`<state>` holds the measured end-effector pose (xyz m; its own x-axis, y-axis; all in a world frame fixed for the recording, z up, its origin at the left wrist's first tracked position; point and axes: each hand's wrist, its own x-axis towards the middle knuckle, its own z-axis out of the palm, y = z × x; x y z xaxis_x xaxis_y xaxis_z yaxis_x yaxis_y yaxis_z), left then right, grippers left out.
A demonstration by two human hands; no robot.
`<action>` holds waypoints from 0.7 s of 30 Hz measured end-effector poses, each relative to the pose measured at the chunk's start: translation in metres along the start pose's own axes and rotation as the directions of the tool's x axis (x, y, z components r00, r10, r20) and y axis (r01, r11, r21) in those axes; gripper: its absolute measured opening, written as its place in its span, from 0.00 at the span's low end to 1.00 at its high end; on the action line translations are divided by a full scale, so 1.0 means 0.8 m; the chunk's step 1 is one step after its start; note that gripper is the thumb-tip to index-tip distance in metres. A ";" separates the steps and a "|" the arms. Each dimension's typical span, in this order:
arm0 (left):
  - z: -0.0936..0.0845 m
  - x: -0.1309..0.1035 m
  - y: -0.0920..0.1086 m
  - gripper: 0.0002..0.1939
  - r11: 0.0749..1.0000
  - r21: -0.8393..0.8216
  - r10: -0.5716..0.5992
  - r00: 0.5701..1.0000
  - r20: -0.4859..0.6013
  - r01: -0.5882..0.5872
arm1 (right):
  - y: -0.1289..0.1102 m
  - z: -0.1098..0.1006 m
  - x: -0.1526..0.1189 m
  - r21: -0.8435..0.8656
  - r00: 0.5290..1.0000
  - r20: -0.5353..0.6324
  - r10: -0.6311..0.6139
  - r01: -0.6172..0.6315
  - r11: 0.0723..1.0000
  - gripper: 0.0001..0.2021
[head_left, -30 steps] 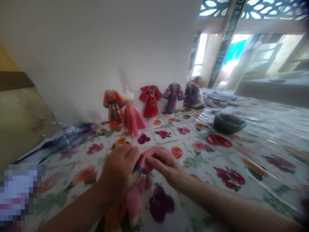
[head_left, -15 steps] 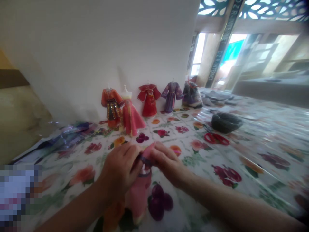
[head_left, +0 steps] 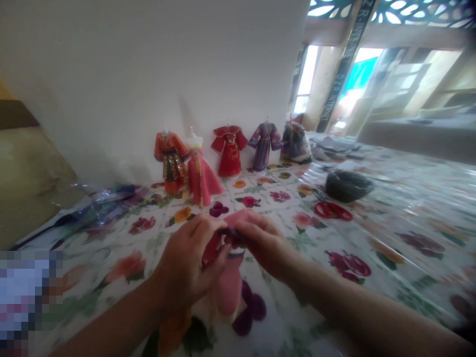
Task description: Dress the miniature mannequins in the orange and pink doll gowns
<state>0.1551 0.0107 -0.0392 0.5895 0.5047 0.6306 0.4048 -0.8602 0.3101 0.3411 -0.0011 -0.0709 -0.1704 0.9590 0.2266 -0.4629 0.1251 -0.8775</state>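
Note:
Both of my hands meet over a small pink doll garment point(head_left: 228, 287) with a dark trim band. My left hand point(head_left: 191, 253) pinches the garment's dark edge between thumb and fingers. On the other side, my right hand point(head_left: 266, 243) grips its upper pink part and the same dark edge. The lower pink part hangs down toward me over the tablecloth. My fingers hide much of the upper garment, and blur hides its detail.
Doll-sized outfits stand against the white wall: an orange robe point(head_left: 173, 153), a pink dress point(head_left: 204, 176), a red dress point(head_left: 229, 151) and a purple robe point(head_left: 263, 148). Red-handled scissors point(head_left: 332, 211) lie beside a dark bowl-shaped thing point(head_left: 348, 186) on the fruit-patterned tablecloth point(head_left: 141, 248).
The pink garment has shifted slightly right, and its lower end sits higher. My fingers have changed position along the dark trim; both hands still hold it.

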 end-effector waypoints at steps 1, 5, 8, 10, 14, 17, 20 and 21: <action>-0.001 0.000 0.000 0.13 0.998 -0.043 -0.040 0.999 -0.001 0.040 | -0.003 0.000 0.000 0.018 1.000 -0.013 0.016 -0.016 1.000 0.08; -0.003 0.002 -0.006 0.12 0.950 -0.180 -0.264 0.964 -0.016 0.257 | -0.011 0.000 0.000 0.100 0.998 -0.039 0.040 -0.036 0.994 0.09; -0.002 0.006 -0.014 0.11 0.844 -0.317 -0.443 0.895 0.042 0.433 | -0.012 -0.002 0.001 0.153 0.999 -0.020 0.033 -0.030 0.988 0.08; -0.001 0.009 -0.018 0.12 0.758 -0.376 -0.538 0.836 0.102 0.534 | -0.013 -0.003 0.002 0.179 1.000 -0.002 0.022 -0.021 0.984 0.08; 0.000 0.016 -0.026 0.13 0.697 -0.363 -0.611 0.777 0.151 0.618 | -0.016 -0.005 0.002 0.209 1.000 0.028 0.007 -0.013 0.978 0.10; 0.005 0.016 -0.033 0.16 0.657 -0.385 -0.621 0.755 0.211 0.649 | -0.021 -0.005 0.001 0.225 0.999 0.013 0.049 -0.051 0.973 0.11; 0.012 0.014 -0.038 0.20 0.521 -0.502 -0.635 0.707 0.312 0.690 | -0.026 -0.004 -0.001 0.226 0.997 -0.016 0.076 -0.070 0.972 0.10; 0.014 0.014 -0.039 0.21 0.449 -0.554 -0.623 0.690 0.368 0.701 | -0.027 -0.004 -0.002 0.225 0.996 -0.021 0.081 -0.075 0.971 0.09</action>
<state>0.1568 0.0439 -0.0501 0.4118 0.9110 -0.0203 0.2080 -0.0723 0.9755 0.3540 -0.0043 -0.0534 -0.1891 0.9711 0.1455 -0.6331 -0.0073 -0.7740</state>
